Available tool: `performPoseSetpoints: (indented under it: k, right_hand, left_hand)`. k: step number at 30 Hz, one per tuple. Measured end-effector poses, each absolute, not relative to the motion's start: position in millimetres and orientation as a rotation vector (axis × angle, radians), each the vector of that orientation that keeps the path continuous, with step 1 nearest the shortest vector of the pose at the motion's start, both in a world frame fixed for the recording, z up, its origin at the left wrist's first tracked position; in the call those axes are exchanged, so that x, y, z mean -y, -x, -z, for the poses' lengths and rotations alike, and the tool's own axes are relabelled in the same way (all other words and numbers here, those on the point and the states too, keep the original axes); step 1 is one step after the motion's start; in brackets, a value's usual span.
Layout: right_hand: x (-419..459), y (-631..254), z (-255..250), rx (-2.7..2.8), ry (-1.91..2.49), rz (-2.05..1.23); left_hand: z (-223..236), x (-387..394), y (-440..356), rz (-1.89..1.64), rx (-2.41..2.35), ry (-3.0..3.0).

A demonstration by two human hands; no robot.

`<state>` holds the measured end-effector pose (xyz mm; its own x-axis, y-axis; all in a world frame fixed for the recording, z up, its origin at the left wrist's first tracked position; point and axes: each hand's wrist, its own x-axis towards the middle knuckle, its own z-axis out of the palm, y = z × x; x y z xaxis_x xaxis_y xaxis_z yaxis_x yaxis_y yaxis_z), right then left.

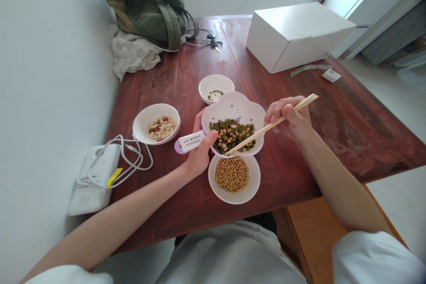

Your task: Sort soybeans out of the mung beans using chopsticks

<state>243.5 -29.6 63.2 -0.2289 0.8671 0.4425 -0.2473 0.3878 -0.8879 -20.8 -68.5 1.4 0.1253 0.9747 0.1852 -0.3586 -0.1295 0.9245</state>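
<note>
lilac edges the flower-shaped bowl (pixel 234 103), which sits between the near bowl (pixel 213 187) and the far bowl (pixel 217 81) and holds mixed beans (pixel 233 133), so work seems partway: yellow beans (pixel 232 175) lie nearest, nuts (pixel 162 128) left, few green beans (pixel 212 96) beyond. the hands are apart: the left hand (pixel 199 154) grips the flower-shaped bowl, the right hand (pixel 294 119) pinches chopsticks (pixel 256 135).

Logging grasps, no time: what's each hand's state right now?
Left hand: closed, holding the flower-shaped bowl by its side.
Right hand: closed, holding the chopsticks.
</note>
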Motion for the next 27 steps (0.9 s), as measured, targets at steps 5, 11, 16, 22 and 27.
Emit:
performPoseSetpoints:
  k: [5,11,16,22,27]
  right_hand:
    - [29,-247,-61,1.444,0.634,-1.121]
    - [28,-252,-63,1.420,0.681,-1.063]
    - [24,-259,-65,1.383,0.693,-0.995]
    - [24,-264,-66,1.404,0.708,-1.016]
    - [25,-260,-65,1.439,0.654,-1.068]
  left_hand:
    - [-2,69,20,-1.344,-0.743,-1.124]
    - [3,66,19,-1.367,-0.734,-1.092]
    - [8,65,20,-1.386,-0.714,-1.097]
    - [10,65,20,-1.395,-0.684,-1.103]
    - [11,64,20,-1.405,-0.705,-1.125]
